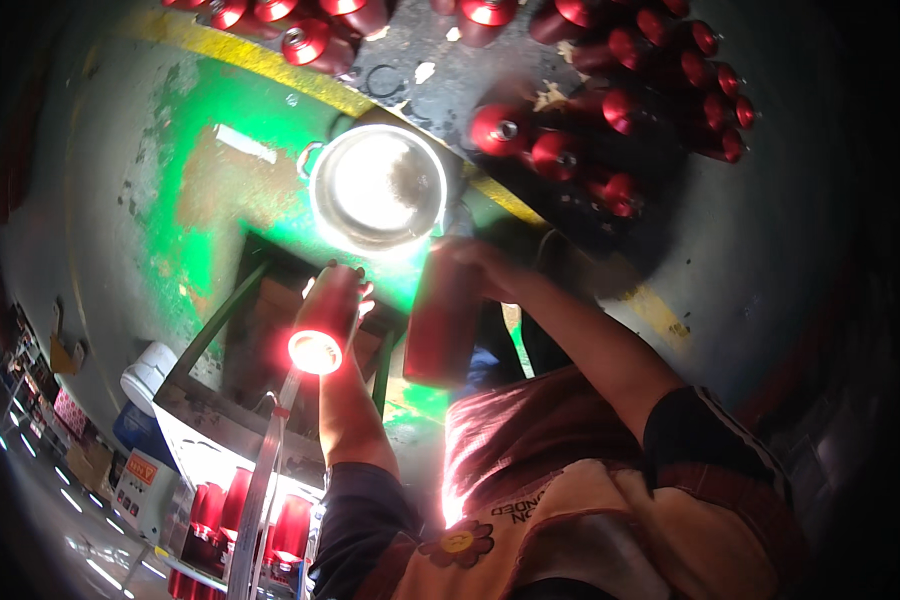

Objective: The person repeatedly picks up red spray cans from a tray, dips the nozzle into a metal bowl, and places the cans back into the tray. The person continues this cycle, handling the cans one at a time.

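Note:
My left hand (365, 290) is wrapped round a short-looking red metal cylinder (330, 303), tilted, with fingertips showing at both sides. The cylinder's near end has a brightly glowing ring (315, 352), just above the upper end of a slim metal pole (270, 465). To the right, my right hand (485, 262) grips a second red metal cylinder (440, 315) by its far end; this one hangs lengthwise toward my lap and is slightly blurred. Beyond both hands a round metal pot (380, 190) with a side handle stands on the green-painted floor, its inside shining brightly.
Many red cylinders with metal necks (555, 155) stand on a dark mat past a yellow floor line (270, 65). A dark-framed open box (270, 330) lies under my left arm. Lower left are a white bucket (150, 370), a control box (145, 495) and a lit rack of red cylinders (290, 528).

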The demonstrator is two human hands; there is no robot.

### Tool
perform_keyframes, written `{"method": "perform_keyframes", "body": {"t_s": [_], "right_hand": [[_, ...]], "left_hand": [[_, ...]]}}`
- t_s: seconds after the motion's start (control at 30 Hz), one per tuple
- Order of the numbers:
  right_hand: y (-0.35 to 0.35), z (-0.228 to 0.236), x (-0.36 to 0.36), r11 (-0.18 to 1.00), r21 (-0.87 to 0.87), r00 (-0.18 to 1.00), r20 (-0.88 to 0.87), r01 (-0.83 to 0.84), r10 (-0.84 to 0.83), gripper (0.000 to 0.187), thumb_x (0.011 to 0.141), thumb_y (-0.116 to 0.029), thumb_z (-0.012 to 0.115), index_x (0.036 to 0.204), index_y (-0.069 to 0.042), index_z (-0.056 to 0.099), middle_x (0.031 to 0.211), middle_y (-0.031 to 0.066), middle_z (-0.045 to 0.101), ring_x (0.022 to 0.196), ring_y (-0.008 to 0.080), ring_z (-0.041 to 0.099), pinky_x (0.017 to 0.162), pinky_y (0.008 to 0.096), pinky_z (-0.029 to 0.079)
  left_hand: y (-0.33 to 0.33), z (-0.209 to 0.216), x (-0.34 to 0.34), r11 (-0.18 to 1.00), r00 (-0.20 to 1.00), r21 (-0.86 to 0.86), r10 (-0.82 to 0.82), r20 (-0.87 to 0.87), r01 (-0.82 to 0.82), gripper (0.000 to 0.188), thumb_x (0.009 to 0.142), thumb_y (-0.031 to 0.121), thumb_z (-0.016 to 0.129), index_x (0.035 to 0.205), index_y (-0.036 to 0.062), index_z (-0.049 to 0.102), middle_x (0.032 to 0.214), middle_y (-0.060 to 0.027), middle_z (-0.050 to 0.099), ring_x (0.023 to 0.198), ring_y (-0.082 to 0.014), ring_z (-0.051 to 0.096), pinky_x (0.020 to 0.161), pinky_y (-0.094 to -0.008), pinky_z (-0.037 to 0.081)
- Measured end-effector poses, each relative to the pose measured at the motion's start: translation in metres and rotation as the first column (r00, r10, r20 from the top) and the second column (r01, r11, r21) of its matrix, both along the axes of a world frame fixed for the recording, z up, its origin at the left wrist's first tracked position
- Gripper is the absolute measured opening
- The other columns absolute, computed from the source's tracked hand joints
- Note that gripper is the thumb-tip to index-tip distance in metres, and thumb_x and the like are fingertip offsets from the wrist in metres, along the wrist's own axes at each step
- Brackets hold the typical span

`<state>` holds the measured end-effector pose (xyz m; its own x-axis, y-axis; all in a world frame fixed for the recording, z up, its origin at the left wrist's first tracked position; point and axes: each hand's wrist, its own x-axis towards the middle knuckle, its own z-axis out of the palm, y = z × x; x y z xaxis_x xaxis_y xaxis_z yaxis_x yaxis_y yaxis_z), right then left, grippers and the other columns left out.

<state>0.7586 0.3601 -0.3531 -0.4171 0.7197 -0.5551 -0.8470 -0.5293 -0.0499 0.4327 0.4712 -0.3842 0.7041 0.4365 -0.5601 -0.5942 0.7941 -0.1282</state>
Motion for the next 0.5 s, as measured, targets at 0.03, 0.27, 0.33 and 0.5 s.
{"method": "perform_keyframes", "body": {"t_s": [0.03, 0.27, 0.33, 0.5], "right_hand": [[-0.012, 0.001, 0.016, 0.999, 0.025, 0.969, 0.244, 0.039, -0.044, 0.042, 0.089, -0.022, 0.062, 0.128, -0.009, 0.057, 0.112, 0.0076, 0.064, 0.103, 0.0202, 0.062, 0.095, 0.0359, 0.048], [-0.164, 0.032, 0.138, 0.991, 0.097, -0.302, 0.946, -0.087, -0.119, 0.038, 0.074, -0.009, 0.077, 0.112, -0.012, 0.072, 0.129, 0.0112, 0.053, 0.116, 0.0237, 0.054, 0.097, 0.0357, 0.046], [-0.187, 0.022, 0.167, 0.999, 0.033, -0.433, 0.901, 0.01, -0.025, 0.041, 0.073, -0.007, 0.079, 0.113, -0.018, 0.072, 0.135, 0.0122, 0.048, 0.12, 0.0288, 0.052, 0.1, 0.0373, 0.046], [-0.207, -0.018, 0.222, 0.988, 0.088, -0.622, 0.783, 0.126, 0.009, 0.046, 0.066, -0.007, 0.082, 0.107, -0.025, 0.076, 0.138, 0.013, 0.047, 0.121, 0.0324, 0.049, 0.101, 0.0416, 0.044]], "left_hand": [[0.003, 0.005, 0.011, 0.995, 0.99, 0.063, -0.075, -0.116, 0.082, 0.05, 0.096, 0.048, 0.049, 0.134, 0.0158, 0.052, 0.132, -0.0299, 0.051, 0.113, -0.0564, 0.052, 0.074, -0.0589, 0.054], [-0.025, 0.042, 0.162, 0.381, 0.687, 0.649, 0.048, -0.725, 0.658, 0.036, 0.09, 0.006, 0.055, 0.124, -0.0034, 0.062, 0.116, -0.0111, 0.066, 0.101, -0.0174, 0.063, 0.089, -0.0291, 0.051], [-0.053, 0.041, 0.223, 0.149, 0.403, 0.423, 0.148, -0.903, 0.894, 0.045, 0.076, -0.005, 0.065, 0.12, 0.0025, 0.067, 0.126, -0.01, 0.062, 0.106, -0.0187, 0.061, 0.093, -0.03, 0.051], [-0.12, 0.033, 0.333, -0.223, 0.434, 0.372, 0.495, -0.753, 0.901, 0.046, 0.063, 0.006, 0.083, 0.106, 0.0212, 0.077, 0.138, -0.0134, 0.051, 0.12, -0.0321, 0.051, 0.1, -0.0422, 0.043]]}}
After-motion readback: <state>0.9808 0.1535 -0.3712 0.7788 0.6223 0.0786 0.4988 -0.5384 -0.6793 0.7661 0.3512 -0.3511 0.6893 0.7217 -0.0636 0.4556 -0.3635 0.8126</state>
